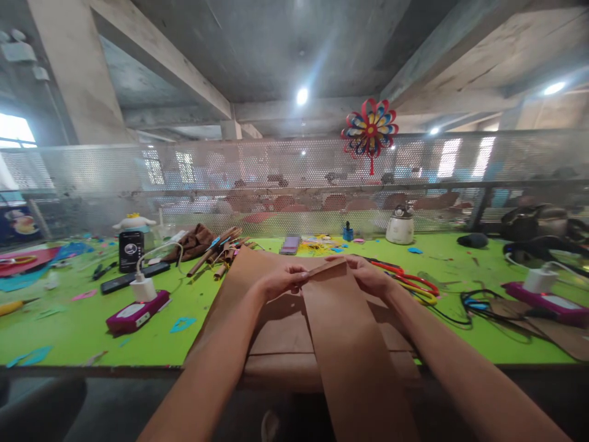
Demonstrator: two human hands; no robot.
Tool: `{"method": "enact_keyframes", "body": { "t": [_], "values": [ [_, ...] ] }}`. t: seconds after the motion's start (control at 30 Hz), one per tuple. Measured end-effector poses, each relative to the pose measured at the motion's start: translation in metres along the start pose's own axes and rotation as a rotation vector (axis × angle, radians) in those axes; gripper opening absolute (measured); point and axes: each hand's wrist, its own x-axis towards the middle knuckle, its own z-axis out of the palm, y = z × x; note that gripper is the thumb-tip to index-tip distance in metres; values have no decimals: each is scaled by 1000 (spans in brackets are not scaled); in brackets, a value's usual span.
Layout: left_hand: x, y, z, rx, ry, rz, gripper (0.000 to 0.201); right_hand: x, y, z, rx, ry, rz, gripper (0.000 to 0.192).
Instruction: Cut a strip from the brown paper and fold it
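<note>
Brown paper strip pinched at far end by left hand and right hand (fingers closed), long axis running back toward body.

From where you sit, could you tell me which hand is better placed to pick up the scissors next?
Probably the right hand. The scissors lie just beside it on the green table, while the left hand sits across the brown paper strip that both hands pinch at its top edge.

Two hands, the left hand and the right hand, share one brown paper strip. On the table lie two pink cases, each carrying one white charger. One phone, one paper pinwheel and one white kettle complete the count.
</note>
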Motion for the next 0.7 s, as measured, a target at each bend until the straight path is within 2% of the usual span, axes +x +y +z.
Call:
{"method": "enact_keyframes", "body": {
  "t": [0.07,0.17,0.23,0.33,0.43,0.5,0.57,0.63,0.7],
  "values": [
    [-2,1,11,-74,-20,-46,31,0,2,3,-45,-61,14,48],
    [-3,-3,26,-258,-66,-62,34,2,3,10,-114,-107,-46,36],
    [-1,-8,32,-284,-105,-49,35,2,1,15,-124,-87,-86,26],
    [5,-13,30,-172,-114,-37,34,2,-4,18,-54,9,-71,26],
    [10,-16,18,-63,65,19,36,1,-6,18,15,91,3,32],
    [12,-18,8,-36,209,70,38,2,-2,17,-31,86,100,35],
    [15,-19,-1,-22,305,113,39,4,6,16,-115,56,211,37],
    [18,-21,-5,-5,347,129,43,8,17,16,-208,26,276,37],
    [21,-23,-5,37,307,109,50,13,27,15,-355,34,242,33]
  ]
}}
